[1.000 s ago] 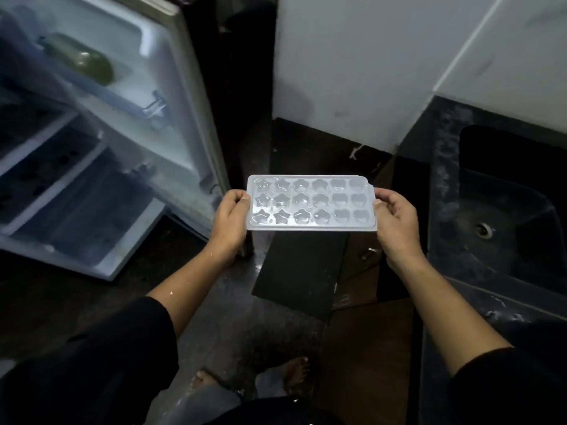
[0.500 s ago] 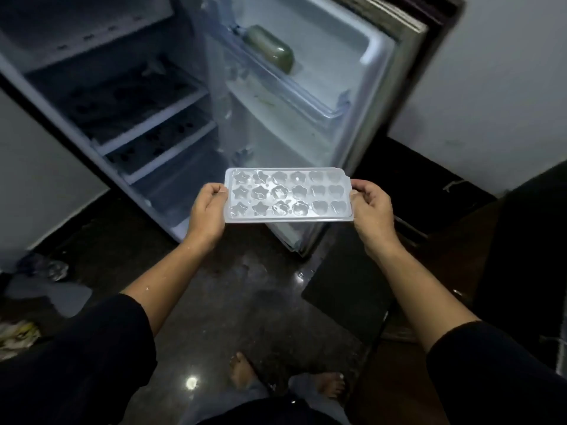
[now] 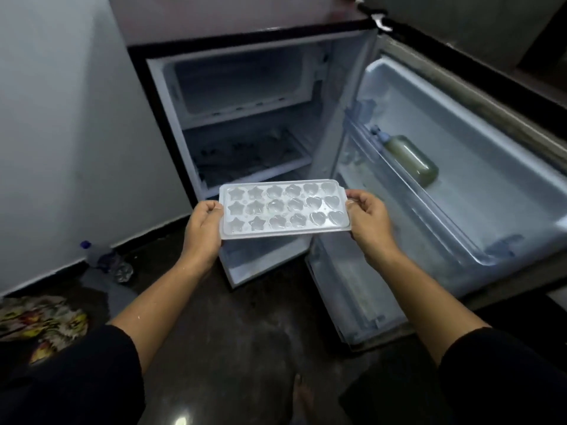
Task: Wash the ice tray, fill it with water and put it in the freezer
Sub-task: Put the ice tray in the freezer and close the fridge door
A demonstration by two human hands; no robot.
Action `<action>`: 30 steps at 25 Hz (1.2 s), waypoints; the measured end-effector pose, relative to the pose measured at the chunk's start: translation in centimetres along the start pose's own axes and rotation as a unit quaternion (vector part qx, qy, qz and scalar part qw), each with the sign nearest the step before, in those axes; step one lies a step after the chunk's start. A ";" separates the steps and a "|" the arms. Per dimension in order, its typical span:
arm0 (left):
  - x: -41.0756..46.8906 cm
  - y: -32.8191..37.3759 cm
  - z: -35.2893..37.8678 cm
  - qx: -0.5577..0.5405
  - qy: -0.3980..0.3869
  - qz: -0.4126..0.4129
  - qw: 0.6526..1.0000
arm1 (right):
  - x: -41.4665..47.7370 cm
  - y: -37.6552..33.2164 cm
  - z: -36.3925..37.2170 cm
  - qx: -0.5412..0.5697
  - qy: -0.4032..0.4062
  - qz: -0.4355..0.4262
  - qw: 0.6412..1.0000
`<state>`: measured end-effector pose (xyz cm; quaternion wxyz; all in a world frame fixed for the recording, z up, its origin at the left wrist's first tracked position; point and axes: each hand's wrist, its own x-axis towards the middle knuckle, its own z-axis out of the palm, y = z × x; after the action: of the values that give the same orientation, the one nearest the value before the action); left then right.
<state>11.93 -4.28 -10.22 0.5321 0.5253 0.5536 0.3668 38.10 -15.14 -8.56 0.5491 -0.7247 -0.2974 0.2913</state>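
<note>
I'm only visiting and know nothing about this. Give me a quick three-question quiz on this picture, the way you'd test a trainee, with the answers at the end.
1. True or false: only one hand holds the ice tray.
2. Where does the greenish bottle lie? A) on the floor B) on a shelf of the open fridge door C) in the top compartment
3. Fill in: the tray's cups nearest the right hand are shaped like ____.
Key: 1. False: the left hand and the right hand each grip a short end. 2. B. 3. Hearts.
</note>
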 end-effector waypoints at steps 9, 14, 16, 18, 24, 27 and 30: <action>9.3 4.6 3.1 -0.083 0.116 0.010 0.990 | 14.8 -6.0 6.1 -0.008 -0.028 -0.046 0.999; 14.5 5.6 4.7 -0.125 0.130 0.018 0.984 | 21.9 -7.8 9.4 -0.022 -0.026 -0.047 0.998; 16.8 5.9 5.3 -0.156 0.136 0.013 0.978 | 24.6 -8.1 10.8 -0.022 -0.035 -0.052 0.998; 19.0 6.1 5.8 -0.183 0.141 0.008 0.973 | 27.1 -8.1 12.1 -0.015 -0.038 -0.056 0.998; 23.6 6.5 6.1 -0.221 0.142 0.035 0.964 | 32.1 -8.1 15.3 0.057 -0.058 -0.037 0.996; 24.8 6.5 6.1 -0.229 0.159 0.048 0.959 | 33.5 -7.9 16.5 0.070 -0.085 -0.032 0.993; 25.6 6.9 5.7 -0.238 0.176 0.052 0.954 | 34.2 -8.3 17.5 0.108 -0.083 -0.004 0.991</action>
<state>21.80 21.02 -9.74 0.5156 0.3388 0.5071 0.6018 46.38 23.26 -7.73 0.5986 -0.6337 -0.3111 0.3785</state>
